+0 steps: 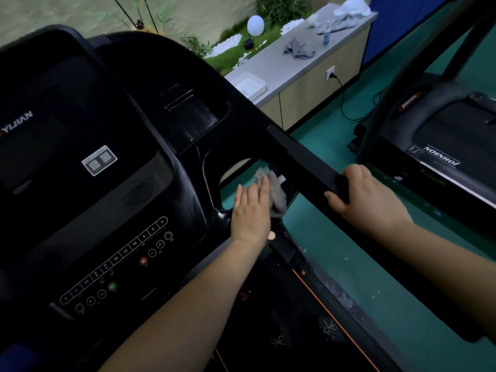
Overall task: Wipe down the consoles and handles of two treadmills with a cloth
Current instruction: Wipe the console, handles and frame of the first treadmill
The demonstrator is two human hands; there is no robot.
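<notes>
A black treadmill console (pixel 88 183) with a dark screen and a row of buttons fills the left half. Its right handle (pixel 308 159) runs diagonally down to the right. My left hand (pixel 251 210) lies with straight fingers on a grey cloth (pixel 276 191), pressing it against the frame at the opening under the handle. My right hand (pixel 362 197) grips the handle's lower part, fingers curled round it. A second treadmill (pixel 442 135), black with white lettering, stands at the right.
A long grey-topped cabinet (pixel 276 65) at the back carries a white tray (pixel 249 85), crumpled cloths (pixel 298 49) and a small spray bottle (pixel 327 33). A cable (pixel 343 103) hangs from a wall socket to the green floor (pixel 335 237). The treadmill belt (pixel 281 331) lies below.
</notes>
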